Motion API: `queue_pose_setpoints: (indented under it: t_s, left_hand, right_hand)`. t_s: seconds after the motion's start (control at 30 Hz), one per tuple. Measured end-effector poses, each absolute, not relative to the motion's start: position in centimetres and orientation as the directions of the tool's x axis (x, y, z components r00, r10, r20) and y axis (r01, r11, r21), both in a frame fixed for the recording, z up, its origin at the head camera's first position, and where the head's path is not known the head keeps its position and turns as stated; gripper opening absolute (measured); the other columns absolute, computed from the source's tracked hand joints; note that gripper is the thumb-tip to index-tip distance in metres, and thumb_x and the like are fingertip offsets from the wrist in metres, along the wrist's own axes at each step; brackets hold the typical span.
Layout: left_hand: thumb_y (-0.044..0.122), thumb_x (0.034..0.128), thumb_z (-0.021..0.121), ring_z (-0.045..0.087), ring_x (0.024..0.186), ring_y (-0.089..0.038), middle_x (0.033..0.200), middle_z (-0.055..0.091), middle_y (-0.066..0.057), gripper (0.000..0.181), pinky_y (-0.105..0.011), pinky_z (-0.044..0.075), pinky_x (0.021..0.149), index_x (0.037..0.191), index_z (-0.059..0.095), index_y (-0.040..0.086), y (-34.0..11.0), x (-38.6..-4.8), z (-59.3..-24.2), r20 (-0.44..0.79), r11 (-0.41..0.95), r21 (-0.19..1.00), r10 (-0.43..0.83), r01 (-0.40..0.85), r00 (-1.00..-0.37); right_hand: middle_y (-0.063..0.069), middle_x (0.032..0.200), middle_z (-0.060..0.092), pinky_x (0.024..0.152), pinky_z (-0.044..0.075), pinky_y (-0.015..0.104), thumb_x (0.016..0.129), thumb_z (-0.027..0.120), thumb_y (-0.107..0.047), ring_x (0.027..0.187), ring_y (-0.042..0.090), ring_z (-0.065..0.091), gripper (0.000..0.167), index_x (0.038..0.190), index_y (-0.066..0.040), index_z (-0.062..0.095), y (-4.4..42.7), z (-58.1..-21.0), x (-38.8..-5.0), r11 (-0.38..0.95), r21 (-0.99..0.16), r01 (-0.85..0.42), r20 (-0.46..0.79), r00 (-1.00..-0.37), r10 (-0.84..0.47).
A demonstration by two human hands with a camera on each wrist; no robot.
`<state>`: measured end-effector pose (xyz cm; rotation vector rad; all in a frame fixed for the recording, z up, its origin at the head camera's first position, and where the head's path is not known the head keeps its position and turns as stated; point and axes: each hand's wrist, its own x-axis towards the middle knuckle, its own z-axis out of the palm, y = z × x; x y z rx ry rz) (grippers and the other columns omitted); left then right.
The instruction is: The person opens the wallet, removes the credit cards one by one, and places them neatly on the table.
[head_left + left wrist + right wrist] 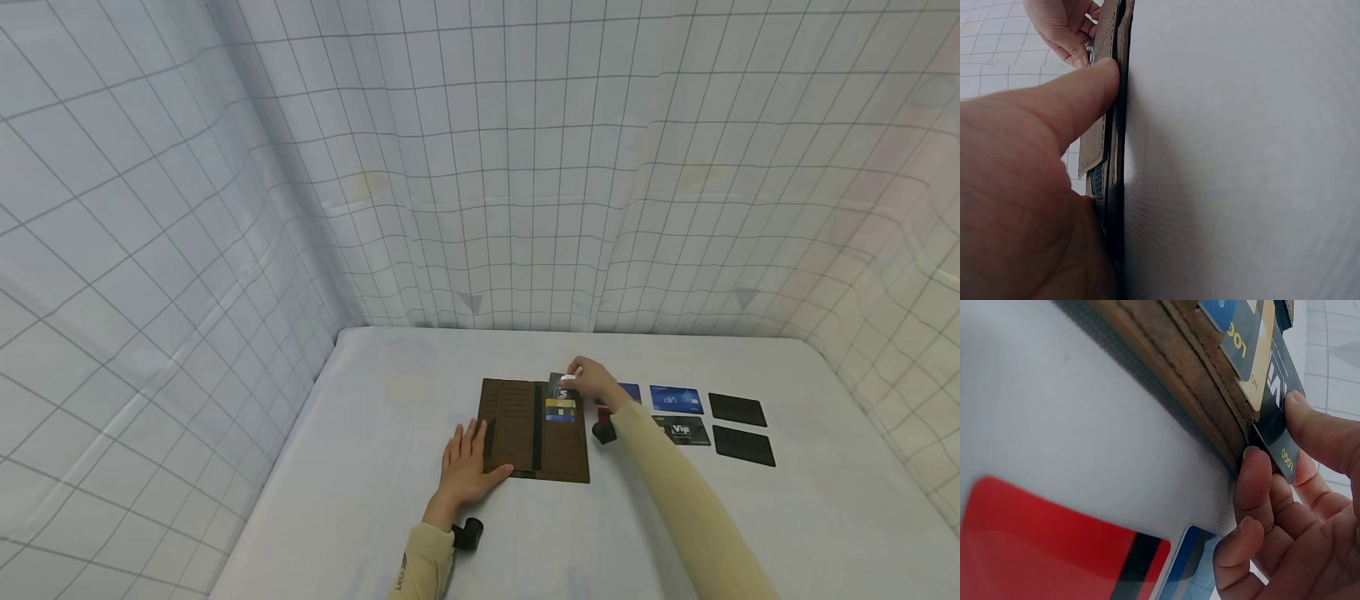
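Note:
A brown wallet (562, 458) lies unfolded on the white table, with black elastic bands across it. My left hand (463, 477) rests on its lower left corner, fingers spread, the thumb along the bottom edge. In the left wrist view that thumb (1088, 94) presses on the wallet's edge. At the top of the right half, my right hand (594, 382) pinches a dark VIP card (1277, 434) between thumb and fingers. Below this card, several cards (560, 409), gold and blue among them, sit in the slots. How deep the dark card sits is hard to tell.
Right of the wallet lie a red card (1060, 544) and a blue card (630, 390), partly hidden by my right arm. Farther right are a blue VIP card (677, 399), a dark Vip card (686, 431) and two black cards (737, 409). Grid-patterned white curtains (480, 208) surround the table.

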<state>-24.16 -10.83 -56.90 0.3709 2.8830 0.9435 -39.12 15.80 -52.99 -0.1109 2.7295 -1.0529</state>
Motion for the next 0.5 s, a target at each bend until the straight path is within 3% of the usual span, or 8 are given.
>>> queue_pose_setpoints:
  t_s: [0.5]
  left_hand:
    - [0.053, 0.0878, 0.059, -0.001, 0.14, -0.04, 0.154, 0.011, -0.019, 0.09, -0.054, 0.002, 0.107, 0.15, 0.018, 0.002, -10.94, -24.6, -57.95, 0.004, 0.787, 0.583, 0.246, 0.202, -0.969]
  right_hand:
    - [0.016, 0.096, 0.059, 0.067, 0.047, 0.036, 0.089, 0.067, -0.018, 0.077, 0.025, 0.058, 0.025, 0.102, -0.001, 0.052, 15.78, -53.25, -39.14, 0.701, -0.712, 0.037, -0.16, -0.981, -0.111]
